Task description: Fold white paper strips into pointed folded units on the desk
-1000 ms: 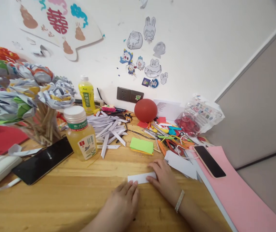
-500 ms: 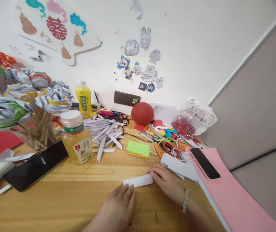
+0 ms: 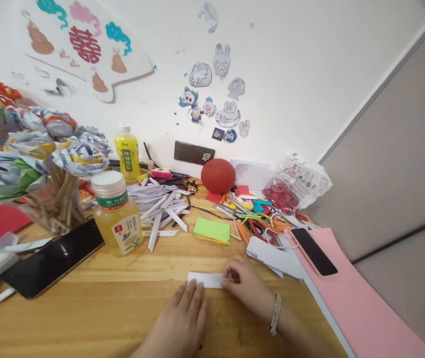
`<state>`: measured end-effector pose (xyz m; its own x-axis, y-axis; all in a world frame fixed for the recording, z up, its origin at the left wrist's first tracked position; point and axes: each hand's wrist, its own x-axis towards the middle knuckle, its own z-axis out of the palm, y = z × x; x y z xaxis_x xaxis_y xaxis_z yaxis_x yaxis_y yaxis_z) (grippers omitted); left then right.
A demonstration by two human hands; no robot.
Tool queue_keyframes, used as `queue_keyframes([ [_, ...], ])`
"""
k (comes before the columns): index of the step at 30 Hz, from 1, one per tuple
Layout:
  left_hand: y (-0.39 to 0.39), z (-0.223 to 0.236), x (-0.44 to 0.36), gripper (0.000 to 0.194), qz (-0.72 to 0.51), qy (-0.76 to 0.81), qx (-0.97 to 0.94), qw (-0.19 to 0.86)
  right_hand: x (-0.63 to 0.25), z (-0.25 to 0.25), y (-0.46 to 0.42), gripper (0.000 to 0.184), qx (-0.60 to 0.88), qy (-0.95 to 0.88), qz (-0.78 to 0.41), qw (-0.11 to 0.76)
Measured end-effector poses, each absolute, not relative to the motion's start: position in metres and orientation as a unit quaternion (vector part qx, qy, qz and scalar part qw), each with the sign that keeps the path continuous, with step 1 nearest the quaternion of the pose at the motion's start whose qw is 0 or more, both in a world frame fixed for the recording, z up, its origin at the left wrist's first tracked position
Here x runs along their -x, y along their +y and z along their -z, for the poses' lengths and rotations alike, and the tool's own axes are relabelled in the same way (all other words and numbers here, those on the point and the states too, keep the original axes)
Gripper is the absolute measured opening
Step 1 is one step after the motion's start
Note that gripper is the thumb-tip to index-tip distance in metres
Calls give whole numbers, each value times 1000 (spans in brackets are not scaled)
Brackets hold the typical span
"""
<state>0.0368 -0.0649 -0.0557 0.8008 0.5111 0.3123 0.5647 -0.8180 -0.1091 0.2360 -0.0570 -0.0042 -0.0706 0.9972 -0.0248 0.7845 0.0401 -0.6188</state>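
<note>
A narrow white paper strip [image 3: 207, 279] lies on the wooden table in front of me. My left hand [image 3: 182, 313] rests flat with fingers stretched out, its fingertips pressing the strip's near left edge. At the strip's right end, my right hand [image 3: 247, 283], with a bracelet at the wrist, pinches the paper between thumb and forefinger. That end is partly hidden by the fingers. To the right of this hand lies a stack of white paper pieces [image 3: 272, 254]. A pad of green paper slips [image 3: 212, 229] sits just beyond the strip.
A heap of folded white strips [image 3: 162, 201], a juice bottle [image 3: 117, 219] and a black tablet-like device [image 3: 55, 256] are at left. Paper flowers [image 3: 80, 154] stand behind. A red balloon [image 3: 218, 176], scissors and scraps fill the back. A phone [image 3: 313, 251] rests on pink paper [image 3: 361, 293].
My right hand has moved slightly left along the strip, and its fingers have curled from lying extended into a pinch on the end. My left hand stays nearly in place.
</note>
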Motion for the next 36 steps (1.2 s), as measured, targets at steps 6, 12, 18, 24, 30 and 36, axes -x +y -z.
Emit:
queue_keyframes([
  [6,-65,55,-36,27,186,-305,924,136,-230,9,-49,5,609,-675,-265,322],
  [12,-64,57,-35,28,200,-303,922,135,-222,12,-45,14,586,-576,-434,370],
  [18,-64,45,-37,34,134,-294,939,117,-217,12,-42,34,643,-547,-408,348],
  [24,-65,34,-39,42,81,-300,945,106,-217,10,-40,29,668,-557,-374,323],
  [30,-66,41,-40,47,102,-285,940,156,-217,10,-41,32,666,-571,-359,317],
  [36,-67,39,-40,49,93,-270,942,177,-212,15,-44,41,673,-600,-284,325],
])
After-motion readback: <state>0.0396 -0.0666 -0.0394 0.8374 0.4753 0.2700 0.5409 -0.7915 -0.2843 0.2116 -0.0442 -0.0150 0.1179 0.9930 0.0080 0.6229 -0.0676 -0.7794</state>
